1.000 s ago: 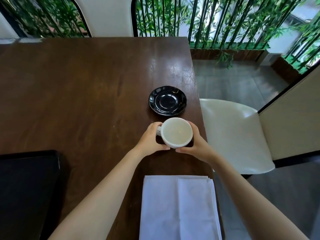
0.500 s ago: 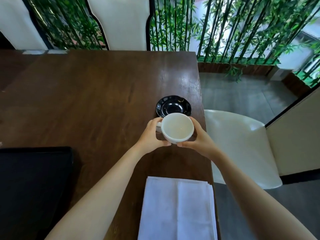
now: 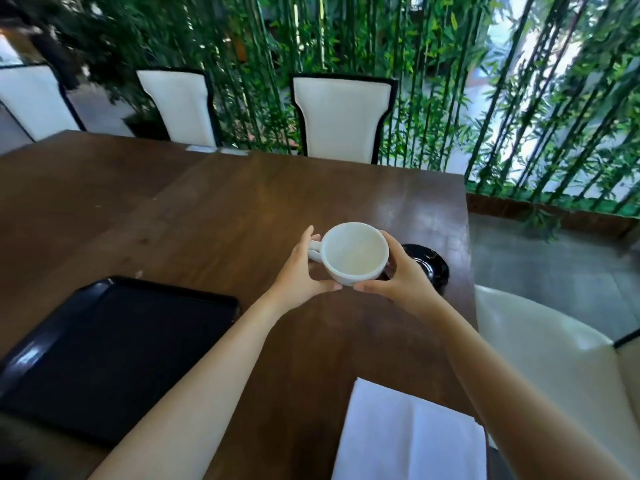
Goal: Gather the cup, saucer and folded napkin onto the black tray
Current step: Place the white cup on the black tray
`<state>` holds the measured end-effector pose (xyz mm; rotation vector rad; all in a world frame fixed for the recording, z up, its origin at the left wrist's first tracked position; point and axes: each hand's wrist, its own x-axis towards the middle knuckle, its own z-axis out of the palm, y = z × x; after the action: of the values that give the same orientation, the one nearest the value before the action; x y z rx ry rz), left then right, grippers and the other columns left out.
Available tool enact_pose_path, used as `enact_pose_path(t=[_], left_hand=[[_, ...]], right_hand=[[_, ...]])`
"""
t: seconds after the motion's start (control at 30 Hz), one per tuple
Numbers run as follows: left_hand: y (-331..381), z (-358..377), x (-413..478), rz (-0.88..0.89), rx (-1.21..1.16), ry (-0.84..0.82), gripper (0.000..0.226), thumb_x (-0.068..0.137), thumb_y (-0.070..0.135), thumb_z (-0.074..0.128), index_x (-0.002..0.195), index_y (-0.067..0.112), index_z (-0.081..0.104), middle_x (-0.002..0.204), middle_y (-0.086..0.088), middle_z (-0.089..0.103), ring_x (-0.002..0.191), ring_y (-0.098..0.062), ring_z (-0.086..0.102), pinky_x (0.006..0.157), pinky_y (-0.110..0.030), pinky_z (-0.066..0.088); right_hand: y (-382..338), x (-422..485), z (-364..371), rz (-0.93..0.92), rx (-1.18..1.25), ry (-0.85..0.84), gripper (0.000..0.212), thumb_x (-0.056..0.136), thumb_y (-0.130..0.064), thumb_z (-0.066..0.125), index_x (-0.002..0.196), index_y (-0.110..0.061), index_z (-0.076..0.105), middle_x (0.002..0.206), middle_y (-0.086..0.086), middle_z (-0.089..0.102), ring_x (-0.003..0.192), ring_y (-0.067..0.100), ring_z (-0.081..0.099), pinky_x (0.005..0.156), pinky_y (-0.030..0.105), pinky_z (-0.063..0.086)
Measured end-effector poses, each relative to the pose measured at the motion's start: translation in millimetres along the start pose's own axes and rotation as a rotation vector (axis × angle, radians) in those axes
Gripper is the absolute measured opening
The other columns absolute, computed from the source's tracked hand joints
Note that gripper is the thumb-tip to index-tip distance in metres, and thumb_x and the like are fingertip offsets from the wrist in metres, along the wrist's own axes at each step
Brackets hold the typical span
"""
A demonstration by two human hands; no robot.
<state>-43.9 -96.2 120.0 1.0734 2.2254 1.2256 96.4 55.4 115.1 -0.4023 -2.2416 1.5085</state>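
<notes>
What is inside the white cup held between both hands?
The white cup looks empty: only its pale inner wall and bottom show. The left hand and right hand cover its outer sides, and its underside cannot be seen.

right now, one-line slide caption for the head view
Both hands, left and right, hold the white cup above the table, black tray waiting at left.

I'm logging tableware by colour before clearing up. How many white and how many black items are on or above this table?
White: 2, the cup held between the left hand and right hand, and the folded napkin.
Black: 2, the saucer and the tray.
Total: 4
</notes>
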Motion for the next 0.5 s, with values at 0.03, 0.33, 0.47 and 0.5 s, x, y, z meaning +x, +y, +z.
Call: enact_pose_path(t=[0.03, 0.33, 0.47, 0.5], left_hand=[[-1, -12, -6, -0.006, -0.017, 0.018, 0.107, 0.071, 0.024, 0.08, 0.147, 0.029, 0.005, 0.155, 0.004, 0.023, 0.139, -0.02, 0.031, 0.11, -0.04, 0.034], [-42, -136, -64, -0.104, -0.202, 0.078, 0.109, 0.075, 0.007, 0.075, 0.148, 0.022, -0.004, 0.158, 0.002, 0.013, 0.14, -0.018, 0.028, 0.109, -0.035, 0.031], [-81, -190, -89, -0.114, -0.19, 0.139, 0.104, 0.073, 0.007, 0.077, 0.149, 0.02, 0.006, 0.155, 0.0, 0.02, 0.131, -0.006, 0.033, 0.096, -0.017, 0.035], [-92, -202, -95, -0.113, -0.174, 0.163, 0.102, 0.073, 0.007, 0.077, 0.149, 0.019, 0.01, 0.155, -0.002, 0.02, 0.128, -0.004, 0.034, 0.096, -0.015, 0.035]], right_hand=[[-7, 4, 9, -0.013, 0.002, -0.002, 0.093, 0.054, -0.039, 0.085, 0.133, -0.037, 0.037, 0.13, -0.015, 0.052, 0.12, 0.004, 0.05, 0.102, 0.03, 0.044], [-66, 29, 132, -0.105, 0.056, -0.057, 0.084, 0.057, -0.038, 0.084, 0.128, -0.044, 0.038, 0.122, -0.031, 0.05, 0.117, -0.002, 0.05, 0.091, 0.012, 0.046], [-82, 40, 199, -0.089, 0.101, -0.106, 0.086, 0.06, -0.028, 0.085, 0.131, -0.038, 0.04, 0.126, -0.023, 0.052, 0.117, -0.003, 0.051, 0.092, 0.014, 0.047], [-85, 42, 215, -0.084, 0.107, -0.113, 0.085, 0.059, -0.027, 0.085, 0.13, -0.039, 0.04, 0.125, -0.023, 0.053, 0.116, -0.005, 0.051, 0.091, 0.014, 0.047]])
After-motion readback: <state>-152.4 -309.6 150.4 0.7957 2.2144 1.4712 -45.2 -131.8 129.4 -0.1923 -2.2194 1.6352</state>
